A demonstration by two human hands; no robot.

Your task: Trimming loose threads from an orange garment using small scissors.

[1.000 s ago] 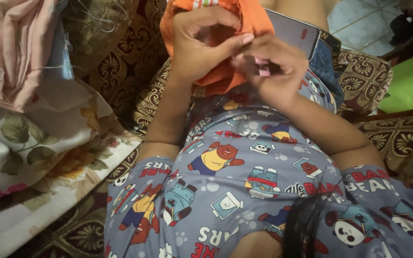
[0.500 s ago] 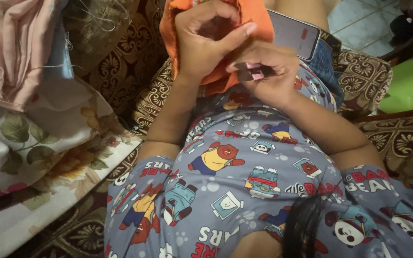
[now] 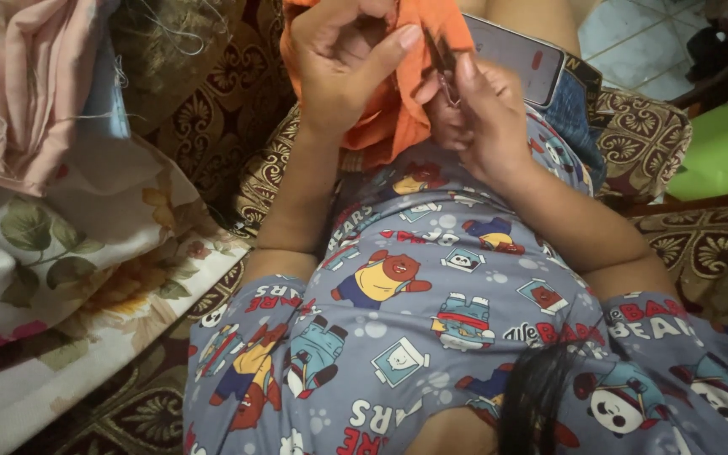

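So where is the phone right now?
In the head view, the phone lies at the top, right of the middle, just behind the right hand and beside the orange cloth that the left hand holds.

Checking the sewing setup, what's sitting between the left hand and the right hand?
In the head view, a fold of the orange cloth hangs between the left hand and the right hand, with a small dark tool at the right fingertips.

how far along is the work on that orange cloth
Done: nothing finished shows; no seam or completed part is visible. In hand: the left hand bunches the orange cloth while the right hand holds a small dark tool against its edge. Left: cannot be judged, since most of the cloth is hidden by the hands.
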